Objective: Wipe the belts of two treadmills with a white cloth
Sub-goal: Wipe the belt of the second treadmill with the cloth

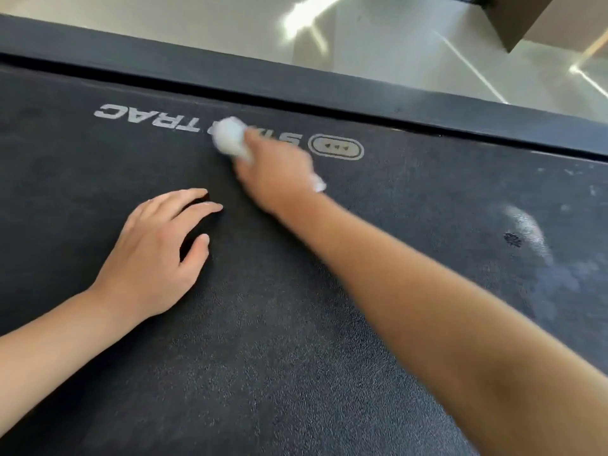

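Your right forearm reaches over the belt; the right hand has its grip bunched round the white cloth on the logo. Press evenly, overlap strokes; left hand braces, fingers loosely spread.

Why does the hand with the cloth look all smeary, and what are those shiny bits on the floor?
Head view: the right hand and white cloth are motion-blurred; the left hand, resting on the belt, looks sharper. Bright glare streaks reflect off the glossy floor.
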